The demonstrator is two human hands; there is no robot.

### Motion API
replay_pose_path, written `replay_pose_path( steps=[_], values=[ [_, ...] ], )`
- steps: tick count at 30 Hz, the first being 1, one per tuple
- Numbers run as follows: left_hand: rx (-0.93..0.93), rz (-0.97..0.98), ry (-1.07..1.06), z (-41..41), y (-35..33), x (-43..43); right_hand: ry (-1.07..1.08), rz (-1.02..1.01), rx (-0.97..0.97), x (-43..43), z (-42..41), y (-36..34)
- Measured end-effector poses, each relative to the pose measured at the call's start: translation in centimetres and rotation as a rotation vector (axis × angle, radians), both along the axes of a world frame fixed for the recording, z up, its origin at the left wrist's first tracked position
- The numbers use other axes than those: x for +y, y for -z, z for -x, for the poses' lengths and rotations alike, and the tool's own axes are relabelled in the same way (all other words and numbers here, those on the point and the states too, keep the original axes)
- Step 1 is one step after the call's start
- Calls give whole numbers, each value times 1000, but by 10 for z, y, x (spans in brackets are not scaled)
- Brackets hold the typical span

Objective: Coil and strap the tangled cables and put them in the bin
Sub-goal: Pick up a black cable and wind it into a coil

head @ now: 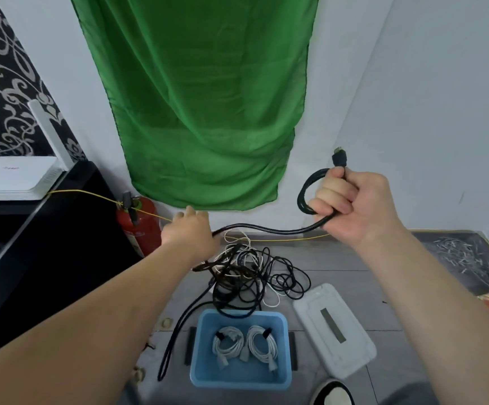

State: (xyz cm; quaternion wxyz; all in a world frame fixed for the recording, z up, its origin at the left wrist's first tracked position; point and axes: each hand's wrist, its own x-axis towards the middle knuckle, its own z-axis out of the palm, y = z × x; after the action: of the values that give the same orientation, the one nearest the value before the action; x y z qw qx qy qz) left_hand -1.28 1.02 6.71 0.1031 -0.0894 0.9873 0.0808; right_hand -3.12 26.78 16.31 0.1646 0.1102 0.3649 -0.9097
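My right hand (351,206) is fisted round a small loop of the black cable (269,229), plug end poking up. My left hand (192,229) grips the same cable further along, above the tangle (252,273) on the floor (339,258). The blue bin (240,378) holds 2 strapped white coils (228,344).

The black cable (266,229) has a smooth, faintly shiny rubbery sheath, and its plug (339,159) is matt black plastic with a bare metal tip. The white cables (228,343) look smooth and plastic-coated, the bin (198,349) is smooth blue plastic with a soft sheen, and the lid (354,346) is matt white plastic. The cloth (202,97) is thin green fabric, half sheer and creased; the floor (339,258) is matt grey tile, the router (12,176) smooth white plastic, the cabinet (61,229) glossy black, the extinguisher (146,226) glossy red painted metal.
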Motion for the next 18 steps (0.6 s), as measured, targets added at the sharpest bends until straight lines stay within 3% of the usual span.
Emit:
replay_pose_path(
  steps=[4,7,10,14,18],
  values=[
    [204,-502,-77,9,-16,15,-384,-292,17,3,-7,5],
    [68,-693,-88,10,-28,24,-696,-391,63,7,-13,2],
    [-100,-923,-171,12,-36,22,-909,-633,112,3,-16,7],
    [-123,-1185,-226,13,-47,33,-960,-989,93,-11,-14,25],
    [44,-1168,-135,10,-51,52,-841,-1124,118,-35,-12,38]
  ],
)
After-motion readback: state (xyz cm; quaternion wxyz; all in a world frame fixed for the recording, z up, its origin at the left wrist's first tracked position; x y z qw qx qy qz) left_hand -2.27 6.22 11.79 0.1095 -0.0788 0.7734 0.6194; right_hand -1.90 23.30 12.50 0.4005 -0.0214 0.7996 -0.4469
